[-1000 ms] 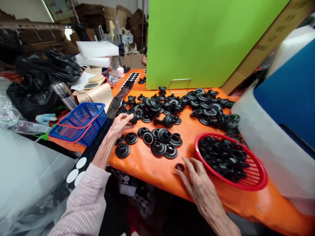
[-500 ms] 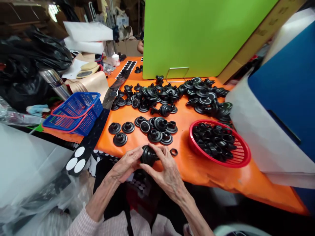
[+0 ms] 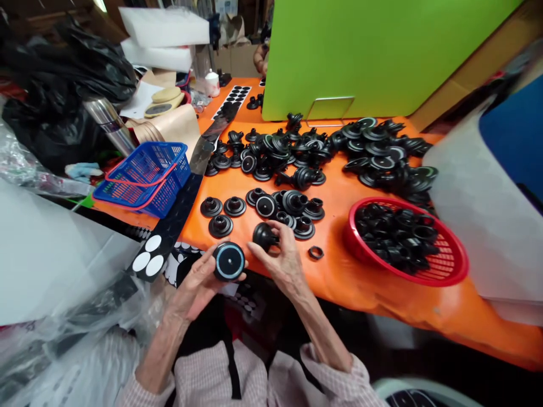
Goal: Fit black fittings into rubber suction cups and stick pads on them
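Note:
In the head view my left hand [image 3: 200, 287] is closed round the edge of a black disc [image 3: 229, 262], whose flat face with a pale ring is turned up towards me. My right hand [image 3: 285, 261] pinches a black flanged part [image 3: 263, 237] by its narrow stem, just above the orange table edge. The two pieces are apart. To the right of that hand lies a single black ring nut [image 3: 316, 252]. Just beyond my hands are several black flanged discs [image 3: 220, 225], most with their short necks upward.
At the right a red basket [image 3: 460, 265] holds many black ring-like pieces. Piles of black flanged parts [image 3: 377, 148] lie farther back before a green board [image 3: 339, 56]. A blue basket [image 3: 172, 192] stands at the left. Another person's hand [image 3: 261, 58] shows behind the board.
Both hands were together round one black assembly; now they are apart, each with a black piece. The disc in my left hand has turned its ringed face up. The view has shifted.

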`<act>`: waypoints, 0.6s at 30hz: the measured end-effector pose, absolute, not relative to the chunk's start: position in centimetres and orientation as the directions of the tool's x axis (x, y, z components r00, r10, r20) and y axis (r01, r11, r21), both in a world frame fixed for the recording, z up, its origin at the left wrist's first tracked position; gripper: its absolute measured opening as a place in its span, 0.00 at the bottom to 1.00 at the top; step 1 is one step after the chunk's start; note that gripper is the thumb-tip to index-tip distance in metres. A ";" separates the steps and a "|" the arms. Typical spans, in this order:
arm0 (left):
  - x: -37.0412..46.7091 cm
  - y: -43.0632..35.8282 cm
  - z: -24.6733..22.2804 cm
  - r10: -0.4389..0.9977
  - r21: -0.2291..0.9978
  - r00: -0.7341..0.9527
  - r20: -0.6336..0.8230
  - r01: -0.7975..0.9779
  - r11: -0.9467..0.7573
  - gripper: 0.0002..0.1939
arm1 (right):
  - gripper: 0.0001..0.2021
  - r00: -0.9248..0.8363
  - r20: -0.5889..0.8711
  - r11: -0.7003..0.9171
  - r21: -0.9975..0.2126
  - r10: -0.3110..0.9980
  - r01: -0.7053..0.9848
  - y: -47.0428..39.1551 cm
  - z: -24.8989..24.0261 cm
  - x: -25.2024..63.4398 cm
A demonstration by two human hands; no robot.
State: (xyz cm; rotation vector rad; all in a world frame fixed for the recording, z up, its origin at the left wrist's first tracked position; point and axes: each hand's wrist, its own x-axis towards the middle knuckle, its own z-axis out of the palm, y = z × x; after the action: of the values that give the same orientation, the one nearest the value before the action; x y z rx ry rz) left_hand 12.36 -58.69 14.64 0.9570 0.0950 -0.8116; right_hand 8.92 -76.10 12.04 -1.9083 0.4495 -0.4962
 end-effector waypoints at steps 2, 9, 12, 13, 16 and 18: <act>12.4 -58.4 14.6 -0.559 0.667 0.706 -0.435 0.670 0.327 0.24 | 0.28 0.873 0.236 -0.564 -0.824 -0.428 -0.053 -76.2 12.6 10.0; 13.0 -59.9 14.0 -0.501 0.601 0.678 -0.538 0.725 0.336 0.20 | 0.17 0.811 0.408 -0.884 -0.387 -0.419 -0.262 -79.4 13.0 6.5; 12.8 -61.2 14.4 -0.460 0.588 0.655 -0.599 0.750 0.302 0.15 | 0.15 0.789 0.365 -0.867 -0.275 -0.495 -0.416 -81.9 11.1 3.1; 12.7 -61.7 14.6 -0.437 0.576 0.641 -0.631 0.764 0.290 0.13 | 0.14 0.800 0.348 -0.869 -0.280 -0.489 -0.409 -82.6 10.7 2.4; 12.1 -62.7 15.2 -0.400 0.540 0.614 -0.681 0.789 0.292 0.08 | 0.12 0.846 0.314 -0.868 -0.400 -0.431 -0.294 -83.3 10.1 1.9; 11.8 -63.0 15.3 -0.418 0.546 0.622 -0.663 0.783 0.298 0.07 | 0.11 0.877 0.288 -0.869 -0.434 -0.385 -0.239 -83.0 10.3 2.3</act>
State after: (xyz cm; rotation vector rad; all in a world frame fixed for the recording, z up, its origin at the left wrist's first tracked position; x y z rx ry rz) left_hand 11.80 -63.03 15.35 0.9731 0.4378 -0.8320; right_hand 2.35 -83.04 10.29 -2.6569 0.4605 -0.5204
